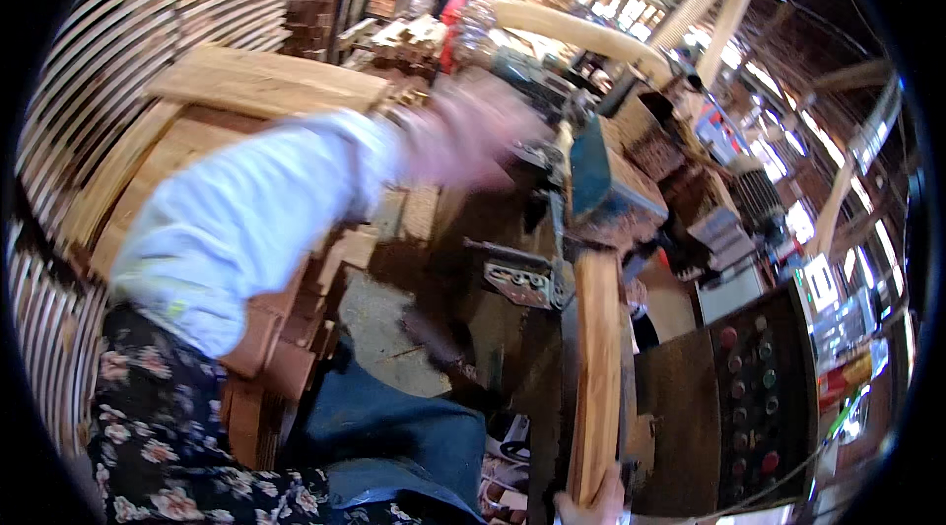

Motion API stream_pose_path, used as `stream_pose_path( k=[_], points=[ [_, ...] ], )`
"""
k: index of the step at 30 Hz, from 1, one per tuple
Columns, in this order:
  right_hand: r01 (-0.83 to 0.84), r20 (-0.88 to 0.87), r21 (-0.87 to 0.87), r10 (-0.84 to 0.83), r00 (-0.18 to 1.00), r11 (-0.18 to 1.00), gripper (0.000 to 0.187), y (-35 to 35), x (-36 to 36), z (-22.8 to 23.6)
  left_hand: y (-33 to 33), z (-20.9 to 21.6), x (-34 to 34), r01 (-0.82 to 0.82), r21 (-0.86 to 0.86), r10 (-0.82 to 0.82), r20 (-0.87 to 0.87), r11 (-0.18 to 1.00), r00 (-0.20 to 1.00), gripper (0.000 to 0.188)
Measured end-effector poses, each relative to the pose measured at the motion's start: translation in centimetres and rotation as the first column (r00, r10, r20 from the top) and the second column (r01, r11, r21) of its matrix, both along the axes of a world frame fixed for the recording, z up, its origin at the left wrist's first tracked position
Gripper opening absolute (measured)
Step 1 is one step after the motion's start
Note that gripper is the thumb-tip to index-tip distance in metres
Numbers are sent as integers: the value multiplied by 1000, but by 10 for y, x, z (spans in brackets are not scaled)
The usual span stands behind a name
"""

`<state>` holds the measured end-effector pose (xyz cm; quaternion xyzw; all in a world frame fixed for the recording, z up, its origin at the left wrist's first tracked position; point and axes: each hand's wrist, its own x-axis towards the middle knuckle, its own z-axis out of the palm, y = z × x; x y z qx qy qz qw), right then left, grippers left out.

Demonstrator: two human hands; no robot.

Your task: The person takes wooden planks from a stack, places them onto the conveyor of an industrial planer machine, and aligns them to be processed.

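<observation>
Workshop floor [379,328], dusty teal box [591,175] — right grip [607,499] snug around board [597,367], left grip [478,131] blurred, unreadable.

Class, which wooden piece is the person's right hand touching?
The long single beam, right of centre: its near end meets the right hand, whereas the stacked boards at left lie away from that hand.

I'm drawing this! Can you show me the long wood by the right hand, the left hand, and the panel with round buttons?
Long wood [597,367], head view: middle of its pale face.
Left hand [475,134], head view: middle of its blurred shape.
Button panel [753,407], head view: bare part between buttons.
</observation>
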<state>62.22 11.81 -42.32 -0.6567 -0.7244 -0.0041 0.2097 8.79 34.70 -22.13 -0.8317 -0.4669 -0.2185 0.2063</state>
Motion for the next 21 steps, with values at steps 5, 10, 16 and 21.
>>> stream_pose_path(
  k=[5, 10, 16, 21],
  points=[
    [306, 199, -80, -285, 938, 949, 95, -100, 63, -11, 39, -65, -262, -633, -372, 699, 65, 679, 712, 57],
    [548, 287, 56, -539, 792, 835, 123, -24, 45, -41, -6, -59, -297, -632, -472, 743, 76, 614, 666, 61],
    [276, -292, 283, -191, 937, 918, 94, 160, -30, -11, -36, -57, -234, -783, -431, 869, 5, 448, 494, 48],
    [297, -247, 314, -225, 943, 902, 107, 272, -56, -36, -80, -40, -218, -804, -139, 809, -24, 579, 587, 45]
  ],
)
